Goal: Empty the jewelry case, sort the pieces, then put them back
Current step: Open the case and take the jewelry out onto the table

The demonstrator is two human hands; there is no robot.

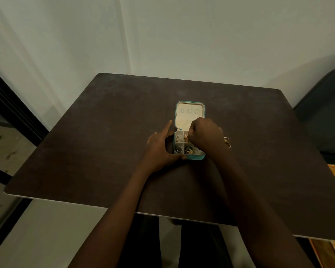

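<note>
a small teal jewelry case (190,130) lies open near the middle of the dark table (97,144), its cream-lined lid (184,115) folded flat away from the person. the left hand (160,149) rests against the case's left side, index finger stretched forward along it and thumb along the near edge, fingers straight. the right hand (206,135) hovers over the tray, its fingers curled tight and pinching at the gold pieces (185,139) in a far compartment; what it holds is too small to tell. darker pieces (188,149) fill the near compartments. two gold rings (227,142) lie on the table just right of the case.
</note>
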